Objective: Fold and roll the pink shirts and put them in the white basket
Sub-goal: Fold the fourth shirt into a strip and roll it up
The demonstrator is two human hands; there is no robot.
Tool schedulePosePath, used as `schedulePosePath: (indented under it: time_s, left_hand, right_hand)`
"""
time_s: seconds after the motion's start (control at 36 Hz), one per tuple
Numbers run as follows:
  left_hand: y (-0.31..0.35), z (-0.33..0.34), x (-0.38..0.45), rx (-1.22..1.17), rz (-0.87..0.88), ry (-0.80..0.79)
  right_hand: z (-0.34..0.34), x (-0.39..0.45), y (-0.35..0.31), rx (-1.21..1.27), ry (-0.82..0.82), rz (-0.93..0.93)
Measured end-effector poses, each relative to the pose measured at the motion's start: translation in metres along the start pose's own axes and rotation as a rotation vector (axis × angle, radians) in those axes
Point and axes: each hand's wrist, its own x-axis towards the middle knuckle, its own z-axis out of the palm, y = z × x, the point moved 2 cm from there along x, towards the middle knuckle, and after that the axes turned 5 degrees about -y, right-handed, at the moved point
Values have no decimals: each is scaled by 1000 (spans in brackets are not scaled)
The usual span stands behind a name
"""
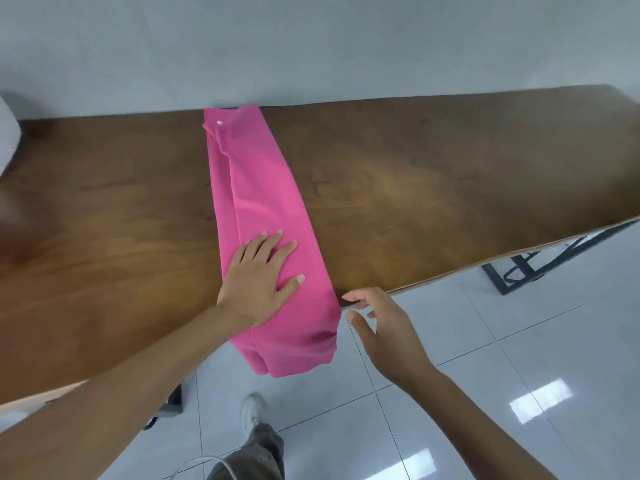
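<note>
Left hand: the left hand [260,276] lies palm down on the near part of the pink shirt [263,209], fingers straight and spread, pressing the cloth flat against the tabletop [433,188]; its forearm reaches in from the near left.
Right hand: the right hand [384,332] hangs in the air just right of the shirt's near end, beside the tabletop's near edge, fingers loosely bent and apart, holding nothing; whether a fingertip touches the cloth or the edge I cannot tell.
Pink shirt: folded into one long narrow strip that runs from the far edge of the tabletop, by the wall [311,46], to the near edge; its near end hangs over that edge above the floor [519,358]. A small white dot shows near its far end.
Edges: the near edge of the tabletop slants from near left up to far right; the shirt crosses it between the two hands.
Open room: bare brown wood lies wide to the left and to the right of the strip.
Far left: a white thing [7,129] sits at the frame's edge, too cut off to name.
Floor: pale tiles; a dark metal frame [526,268] shows under the tabletop's right end; the person's shoe [254,410] and trouser leg [252,455] stand below the shirt's hanging end.
</note>
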Motion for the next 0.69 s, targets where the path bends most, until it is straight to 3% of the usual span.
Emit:
schedulePosePath:
  time_s: [0.14,0.36,0.58,0.69]
  left_hand:
    - [-1,-11,-3,-46,41,17]
    - [-52,-55,33,-396,43,108]
    - [-123,-92,90,-538,-83,369]
    - [-153,-104,118,-599,-226,400]
  right_hand:
    - [-5,34,-8,-31,-3,-50]
    - [-12,102,-29,-92,-2,-74]
    - [-13,171,-56,-88,10,-109]
    - [-16,198,-66,-113,0,-118]
